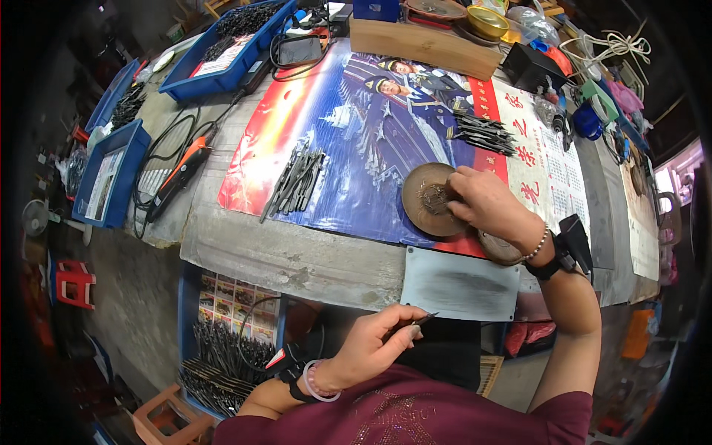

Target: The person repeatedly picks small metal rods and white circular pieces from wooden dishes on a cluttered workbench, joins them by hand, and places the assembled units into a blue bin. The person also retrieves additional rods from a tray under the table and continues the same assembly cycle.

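Maroon shirt closest. Hands apart: left hand pinches slim dark piece, long axis pointing rightward, slightly away; brown dish lies ahead, right hand nearer, over its rim, grip unclear.

At left on the grey counter, an orange-and-black handheld tool. Toward the far side, a long light-brown wooden block, with a shiny gold-coloured bowl behind; farther right, tangled white cable. Far left, a red plastic stool.
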Demonstrator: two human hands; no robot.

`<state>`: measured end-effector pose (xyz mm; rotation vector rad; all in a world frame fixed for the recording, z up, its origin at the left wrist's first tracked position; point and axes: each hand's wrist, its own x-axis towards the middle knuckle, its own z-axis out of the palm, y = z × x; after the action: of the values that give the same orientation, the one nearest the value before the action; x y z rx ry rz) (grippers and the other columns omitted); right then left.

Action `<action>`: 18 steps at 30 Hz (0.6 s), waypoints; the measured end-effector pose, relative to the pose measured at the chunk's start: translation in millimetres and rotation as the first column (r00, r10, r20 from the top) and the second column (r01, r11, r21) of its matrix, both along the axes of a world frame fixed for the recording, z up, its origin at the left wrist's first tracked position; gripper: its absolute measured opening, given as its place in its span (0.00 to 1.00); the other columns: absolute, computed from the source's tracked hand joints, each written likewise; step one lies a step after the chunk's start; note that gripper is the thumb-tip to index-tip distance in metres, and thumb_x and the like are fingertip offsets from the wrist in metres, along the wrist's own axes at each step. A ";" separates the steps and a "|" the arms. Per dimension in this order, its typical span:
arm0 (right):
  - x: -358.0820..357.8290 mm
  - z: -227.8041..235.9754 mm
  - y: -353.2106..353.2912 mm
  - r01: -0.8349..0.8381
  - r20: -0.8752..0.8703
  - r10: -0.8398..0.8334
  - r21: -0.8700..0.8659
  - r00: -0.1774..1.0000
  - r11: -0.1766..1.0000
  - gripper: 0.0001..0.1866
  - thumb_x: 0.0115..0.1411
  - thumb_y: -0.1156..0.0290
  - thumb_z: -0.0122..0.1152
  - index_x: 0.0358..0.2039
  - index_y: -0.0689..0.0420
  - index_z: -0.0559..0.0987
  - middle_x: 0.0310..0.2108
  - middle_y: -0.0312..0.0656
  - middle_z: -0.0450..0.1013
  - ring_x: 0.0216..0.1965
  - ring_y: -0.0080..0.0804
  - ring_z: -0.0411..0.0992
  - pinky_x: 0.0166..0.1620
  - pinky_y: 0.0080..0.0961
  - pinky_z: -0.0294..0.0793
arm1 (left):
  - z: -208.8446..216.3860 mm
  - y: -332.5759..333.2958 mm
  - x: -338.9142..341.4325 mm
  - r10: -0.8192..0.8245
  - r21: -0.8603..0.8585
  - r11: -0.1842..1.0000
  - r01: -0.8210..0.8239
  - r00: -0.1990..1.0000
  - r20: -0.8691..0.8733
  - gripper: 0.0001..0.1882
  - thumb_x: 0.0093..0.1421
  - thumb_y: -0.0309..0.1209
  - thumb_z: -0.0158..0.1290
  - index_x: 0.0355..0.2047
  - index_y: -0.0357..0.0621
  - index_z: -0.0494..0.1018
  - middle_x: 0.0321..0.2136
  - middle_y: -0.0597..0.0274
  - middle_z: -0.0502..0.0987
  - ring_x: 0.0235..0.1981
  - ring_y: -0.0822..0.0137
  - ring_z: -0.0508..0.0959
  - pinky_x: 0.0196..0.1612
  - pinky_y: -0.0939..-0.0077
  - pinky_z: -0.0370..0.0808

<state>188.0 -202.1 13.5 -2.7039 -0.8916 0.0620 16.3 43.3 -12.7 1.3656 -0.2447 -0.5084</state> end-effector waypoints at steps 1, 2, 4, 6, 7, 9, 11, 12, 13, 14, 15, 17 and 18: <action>1.1 -3.6 1.6 -0.018 0.040 0.019 -0.018 0.999 1.000 0.10 0.52 0.71 0.60 0.30 0.63 0.71 0.30 0.50 0.70 0.35 0.52 0.71 0.37 0.43 0.69 | 0.1 -1.1 -0.8 -0.003 0.002 1.000 0.003 1.000 0.007 0.14 0.64 0.24 0.49 0.50 0.34 0.71 0.33 0.61 0.78 0.30 0.78 0.76 0.35 0.84 0.74; 2.1 -7.0 2.8 -0.038 0.079 0.041 -0.038 0.996 0.999 0.10 0.52 0.71 0.60 0.28 0.63 0.70 0.30 0.50 0.70 0.35 0.52 0.71 0.36 0.43 0.69 | 0.3 -1.7 -1.5 -0.004 0.008 1.000 0.004 1.000 0.013 0.14 0.65 0.24 0.49 0.50 0.34 0.71 0.33 0.61 0.78 0.30 0.78 0.76 0.35 0.84 0.74; 6.0 -12.5 4.6 -0.041 0.101 0.046 -0.056 0.994 0.998 0.09 0.51 0.71 0.58 0.26 0.62 0.69 0.29 0.50 0.69 0.33 0.53 0.70 0.35 0.45 0.68 | 1.2 -1.5 -2.2 -0.011 0.023 1.000 0.011 1.000 0.008 0.13 0.64 0.23 0.49 0.50 0.34 0.71 0.33 0.61 0.78 0.31 0.78 0.77 0.36 0.84 0.75; 9.8 -15.8 5.1 -0.048 0.088 0.054 -0.068 0.995 0.997 0.09 0.50 0.72 0.58 0.27 0.62 0.69 0.29 0.51 0.69 0.32 0.54 0.70 0.35 0.45 0.69 | 2.7 -0.4 -2.7 -0.019 0.036 0.999 0.020 1.000 -0.014 0.13 0.64 0.22 0.49 0.49 0.34 0.71 0.33 0.61 0.79 0.32 0.78 0.77 0.37 0.84 0.76; 11.4 -16.8 5.5 -0.051 0.081 0.056 -0.068 0.995 0.996 0.08 0.49 0.72 0.58 0.26 0.62 0.69 0.28 0.51 0.70 0.32 0.54 0.70 0.36 0.46 0.69 | 3.4 -0.1 -3.0 -0.023 0.047 0.999 0.023 1.000 -0.003 0.13 0.64 0.22 0.49 0.49 0.34 0.71 0.33 0.61 0.79 0.32 0.78 0.77 0.37 0.84 0.76; 14.1 -16.9 6.6 -0.056 0.064 0.061 -0.071 0.996 0.996 0.08 0.47 0.73 0.57 0.26 0.63 0.70 0.28 0.52 0.70 0.32 0.55 0.71 0.36 0.46 0.70 | 4.5 -0.1 -3.9 -0.016 0.061 0.998 0.015 1.000 0.010 0.13 0.64 0.22 0.49 0.49 0.34 0.71 0.33 0.61 0.79 0.32 0.78 0.77 0.37 0.84 0.76; 16.1 -14.6 8.8 -0.062 0.041 0.067 -0.105 0.997 0.993 0.06 0.46 0.75 0.56 0.25 0.65 0.73 0.26 0.56 0.72 0.31 0.56 0.72 0.36 0.46 0.72 | 5.0 -0.4 -5.5 -0.014 0.046 0.999 0.014 1.000 0.000 0.13 0.64 0.22 0.49 0.49 0.34 0.71 0.33 0.61 0.79 0.31 0.78 0.77 0.37 0.84 0.76; 16.6 -12.5 10.1 -0.067 0.039 0.072 -0.118 0.997 0.991 0.06 0.45 0.76 0.56 0.24 0.65 0.75 0.25 0.58 0.73 0.31 0.57 0.73 0.35 0.46 0.73 | 5.0 -0.4 -6.5 -0.010 0.044 0.999 0.010 1.000 0.000 0.13 0.64 0.22 0.49 0.49 0.34 0.71 0.33 0.61 0.79 0.31 0.78 0.77 0.37 0.84 0.76; 16.6 -9.7 11.3 -0.078 0.014 0.080 -0.106 0.997 0.991 0.06 0.46 0.76 0.56 0.25 0.66 0.75 0.25 0.58 0.73 0.31 0.57 0.73 0.35 0.46 0.73 | 5.0 -0.3 -7.4 -0.010 0.035 0.999 0.010 1.000 -0.005 0.13 0.64 0.22 0.49 0.49 0.34 0.71 0.33 0.61 0.79 0.31 0.78 0.77 0.37 0.84 0.76; 16.4 -6.3 12.2 -0.089 -0.001 0.089 -0.091 0.996 0.992 0.07 0.46 0.75 0.57 0.26 0.66 0.75 0.26 0.58 0.73 0.31 0.57 0.73 0.34 0.45 0.73 | 4.6 0.2 -8.1 -0.007 0.029 1.000 0.008 1.000 -0.003 0.13 0.64 0.22 0.49 0.49 0.34 0.71 0.33 0.61 0.79 0.31 0.78 0.77 0.36 0.84 0.76; 15.7 -2.6 12.9 -0.101 -0.017 0.100 -0.075 0.995 0.992 0.08 0.46 0.75 0.57 0.27 0.66 0.75 0.26 0.59 0.73 0.31 0.57 0.73 0.34 0.45 0.73 | 4.3 1.1 -8.6 -0.002 0.028 1.000 0.002 1.000 0.000 0.13 0.64 0.23 0.49 0.49 0.34 0.71 0.33 0.61 0.79 0.31 0.78 0.77 0.36 0.84 0.76; 12.9 5.4 12.1 -0.012 -0.114 0.017 0.045 0.993 0.999 0.08 0.47 0.75 0.57 0.27 0.66 0.74 0.25 0.57 0.72 0.29 0.56 0.72 0.33 0.42 0.72 | 3.6 4.1 -9.7 0.002 0.031 1.000 -0.002 1.000 -0.005 0.13 0.65 0.23 0.49 0.49 0.34 0.71 0.33 0.60 0.78 0.31 0.78 0.77 0.37 0.84 0.76; 11.3 9.0 11.2 0.031 -0.163 -0.012 0.113 0.987 0.993 0.08 0.48 0.74 0.56 0.28 0.66 0.73 0.25 0.57 0.72 0.29 0.55 0.71 0.33 0.40 0.71 | 3.3 5.7 -10.4 0.012 0.038 0.999 -0.012 1.000 -0.012 0.13 0.65 0.23 0.49 0.49 0.34 0.71 0.34 0.60 0.78 0.32 0.77 0.77 0.37 0.84 0.76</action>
<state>199.3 -190.9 22.5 -2.5586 -0.7926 0.2154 5.8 49.0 -9.4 1.3997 -0.2177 -0.5132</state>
